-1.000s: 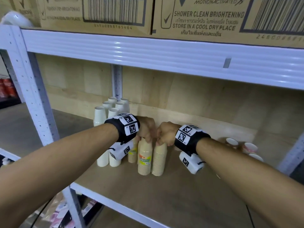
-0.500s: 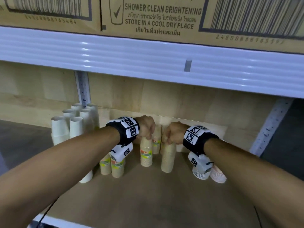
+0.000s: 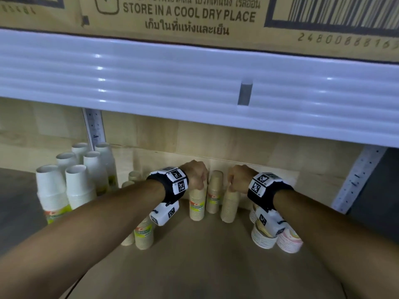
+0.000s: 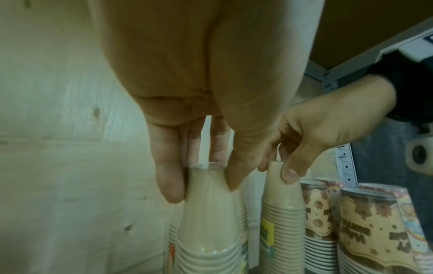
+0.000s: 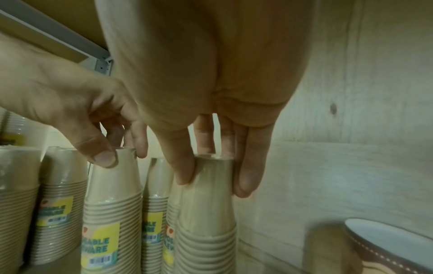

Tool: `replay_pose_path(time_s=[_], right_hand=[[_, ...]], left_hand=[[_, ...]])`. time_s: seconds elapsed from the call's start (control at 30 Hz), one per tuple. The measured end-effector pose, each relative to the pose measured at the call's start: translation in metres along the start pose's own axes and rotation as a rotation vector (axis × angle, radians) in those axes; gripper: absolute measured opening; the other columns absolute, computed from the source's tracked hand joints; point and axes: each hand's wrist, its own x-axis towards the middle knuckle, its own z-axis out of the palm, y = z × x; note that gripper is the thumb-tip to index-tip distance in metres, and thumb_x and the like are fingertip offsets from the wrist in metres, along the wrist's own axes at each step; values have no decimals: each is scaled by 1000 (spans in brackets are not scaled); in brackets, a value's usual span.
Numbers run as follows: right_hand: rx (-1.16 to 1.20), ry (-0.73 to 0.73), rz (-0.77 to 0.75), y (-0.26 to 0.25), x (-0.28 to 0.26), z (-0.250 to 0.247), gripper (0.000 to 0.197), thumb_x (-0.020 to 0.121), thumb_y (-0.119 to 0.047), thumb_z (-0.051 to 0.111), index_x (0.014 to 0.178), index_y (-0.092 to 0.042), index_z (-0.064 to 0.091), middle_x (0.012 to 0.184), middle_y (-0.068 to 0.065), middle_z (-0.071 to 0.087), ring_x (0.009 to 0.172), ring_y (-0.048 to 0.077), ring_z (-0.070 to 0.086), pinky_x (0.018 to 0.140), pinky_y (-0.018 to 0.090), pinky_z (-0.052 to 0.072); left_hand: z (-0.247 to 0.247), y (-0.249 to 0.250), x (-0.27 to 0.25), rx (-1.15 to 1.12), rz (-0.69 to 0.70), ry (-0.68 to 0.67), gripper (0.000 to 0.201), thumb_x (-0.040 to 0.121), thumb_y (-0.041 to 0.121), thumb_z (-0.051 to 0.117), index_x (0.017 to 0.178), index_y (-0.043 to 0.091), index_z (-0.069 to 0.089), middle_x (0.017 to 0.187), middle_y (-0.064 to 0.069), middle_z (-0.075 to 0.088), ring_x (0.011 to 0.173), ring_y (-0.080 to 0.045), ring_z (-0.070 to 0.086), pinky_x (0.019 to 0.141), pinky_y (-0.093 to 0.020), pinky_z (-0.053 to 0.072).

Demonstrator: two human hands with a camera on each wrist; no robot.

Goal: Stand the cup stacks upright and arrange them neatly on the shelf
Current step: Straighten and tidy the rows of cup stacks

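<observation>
Two upright tan cup stacks in clear wrap stand near the shelf's back wall. My left hand [image 3: 197, 180] pinches the top of the left tan stack [image 3: 196, 205] from above; in the left wrist view the left hand [image 4: 206, 178] has its fingers and thumb curled round that left stack [image 4: 208, 213]. My right hand [image 3: 234, 182] pinches the top of the right tan stack [image 3: 229, 205]; up close the right hand [image 5: 213, 176] grips this stack [image 5: 208, 213]. A third tan stack [image 3: 214, 195] stands between and behind them.
White cup stacks [image 3: 64, 186] stand upright at the left, with more tan stacks [image 3: 143, 236] in front of them. Patterned cup stacks [image 3: 265, 238] sit under my right wrist. The upper shelf beam [image 3: 194, 83] hangs low overhead, and a metal upright [image 3: 356, 180] stands at the right.
Both hands have carried their tan stacks away from the white cups, rightward and back towards the rear wall. The grips on the stack tops are unchanged.
</observation>
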Motion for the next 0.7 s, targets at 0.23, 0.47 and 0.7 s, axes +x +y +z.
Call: replay_pose_path(time_s=[0.23, 0.47, 0.7], right_hand=[[9, -7, -5, 8, 20, 8, 32, 82, -5, 64, 113, -11, 67, 112, 9, 65, 101, 27, 64, 75, 27, 48], [53, -3, -36, 14, 32, 9, 36, 80, 0, 56, 112, -15, 63, 112, 5, 60, 102, 25, 60, 75, 26, 45], [70, 28, 57, 16, 35, 5, 36, 80, -34, 71, 95, -3, 63, 96, 11, 67, 81, 25, 63, 52, 24, 38]], left_hand=[[10, -6, 12, -38, -4, 28, 25, 86, 16, 68, 111, 12, 68, 114, -5, 66, 100, -23, 63, 82, -32, 54], [13, -7, 17, -54, -1, 38, 25, 86, 20, 68, 111, 16, 67, 114, -4, 65, 99, -23, 63, 82, -32, 53], [13, -9, 24, -50, -3, 29, 28, 87, 21, 69, 114, 16, 66, 118, -5, 64, 102, -24, 62, 85, -33, 54]])
